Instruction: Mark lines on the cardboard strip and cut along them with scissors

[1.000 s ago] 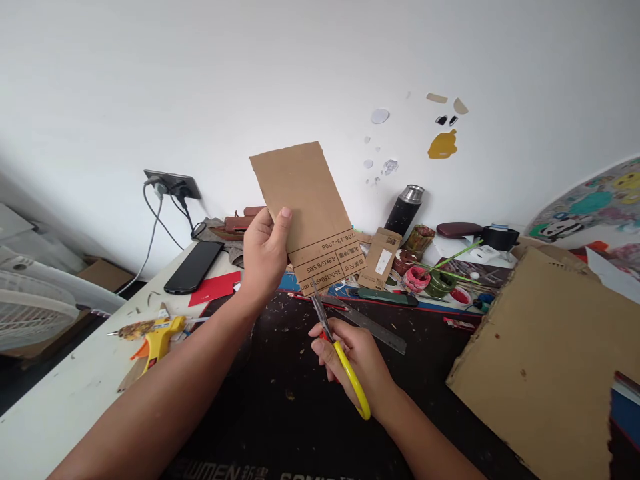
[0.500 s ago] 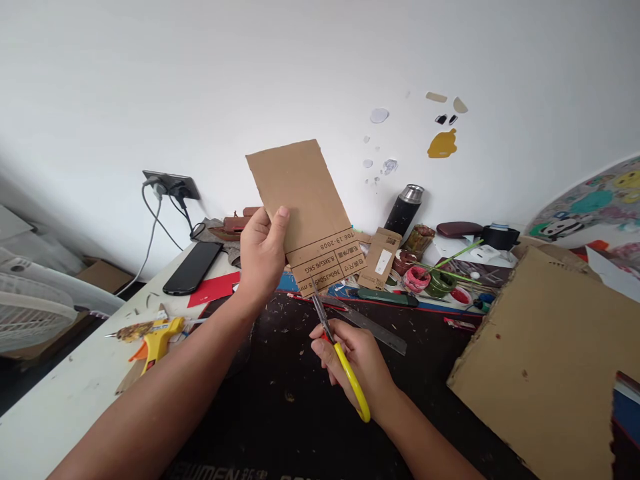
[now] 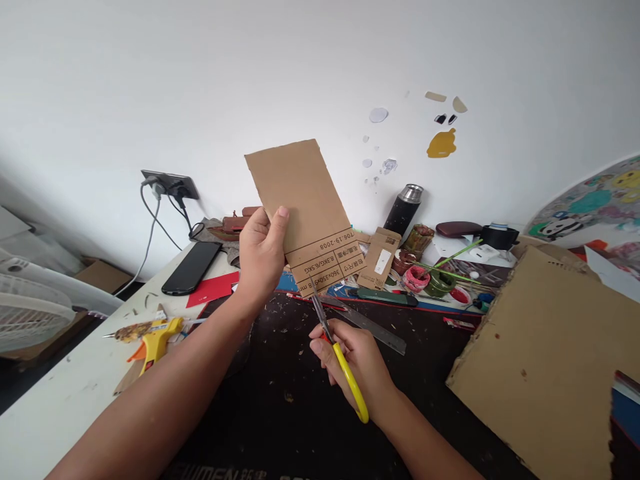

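At dead centre: 1 printed cardboard rectangle [image 3: 305,200], held up tilted above the black desk mat [image 3: 280,407]. 2 hands in view. Left hand [image 3: 263,257] at its 8 o'clock: thumb on front face, fingers behind, pinching the edge. Right hand [image 3: 369,365] at its 5 o'clock: wrapped round the handles of 1 pair of scissors [image 3: 346,368], blades pointing to 11, one visible over the printed end; other one unclear.

Clocked from view centre: 1 thermos [image 3: 401,212] between 2 and 3; 3+ paint pots [image 3: 440,284] between 3 and 4; 1 large cardboard sheet [image 3: 540,353] and 1 green utility knife [image 3: 387,297] at 4; 1 steel ruler [image 3: 377,328] toward 5; 1 yellow glue gun [image 3: 159,338] at 8; 1 phone [image 3: 191,268] near 9.
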Available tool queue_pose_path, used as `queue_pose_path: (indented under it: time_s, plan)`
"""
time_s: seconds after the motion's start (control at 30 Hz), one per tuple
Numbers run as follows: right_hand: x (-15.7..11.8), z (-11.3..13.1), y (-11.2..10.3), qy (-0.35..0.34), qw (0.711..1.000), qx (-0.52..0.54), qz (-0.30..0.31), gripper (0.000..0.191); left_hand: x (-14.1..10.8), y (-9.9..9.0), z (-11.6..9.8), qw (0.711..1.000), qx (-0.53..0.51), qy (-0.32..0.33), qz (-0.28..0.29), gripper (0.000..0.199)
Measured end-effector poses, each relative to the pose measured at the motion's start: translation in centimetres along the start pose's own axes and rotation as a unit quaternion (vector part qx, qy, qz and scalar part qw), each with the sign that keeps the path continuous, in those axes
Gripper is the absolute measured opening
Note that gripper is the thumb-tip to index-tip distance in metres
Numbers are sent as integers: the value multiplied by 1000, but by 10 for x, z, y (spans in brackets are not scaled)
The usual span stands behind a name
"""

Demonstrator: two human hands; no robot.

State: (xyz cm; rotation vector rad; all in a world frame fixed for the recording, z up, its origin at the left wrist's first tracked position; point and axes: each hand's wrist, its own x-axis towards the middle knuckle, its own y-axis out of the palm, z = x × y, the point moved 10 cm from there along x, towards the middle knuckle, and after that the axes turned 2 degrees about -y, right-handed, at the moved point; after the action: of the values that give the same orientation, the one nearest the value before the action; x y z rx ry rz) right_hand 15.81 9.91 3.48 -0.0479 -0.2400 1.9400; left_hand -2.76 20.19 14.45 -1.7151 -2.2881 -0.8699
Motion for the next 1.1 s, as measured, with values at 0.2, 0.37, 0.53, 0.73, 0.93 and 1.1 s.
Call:
queue_pose_path:
  time_s: [0.2,0.37,0.53,0.73,0.93,1.1]
  plan:
    - [0,1,0,8,1000,-6,1,41,0,1,-1,999,31,17,13,38]
    - [0,0,0,14,1000,-10,2,42,1,1,-3,999,37,31,18,35]
    - [0,2,0,10,1000,-13,-3,41,1,1,-3,999,30,29,18,34]
    - [0,-1,0,6,1000,-13,-8,37,0,1,-3,999,29,30,17,33]
    - [0,-6,-2,-17,998,-52,-35,35,2,1,5,1000,22,11,18,36]
    - [1,2,-6,-31,995,-80,-56,33,4,-1,12,1000,10,-21,20,39]
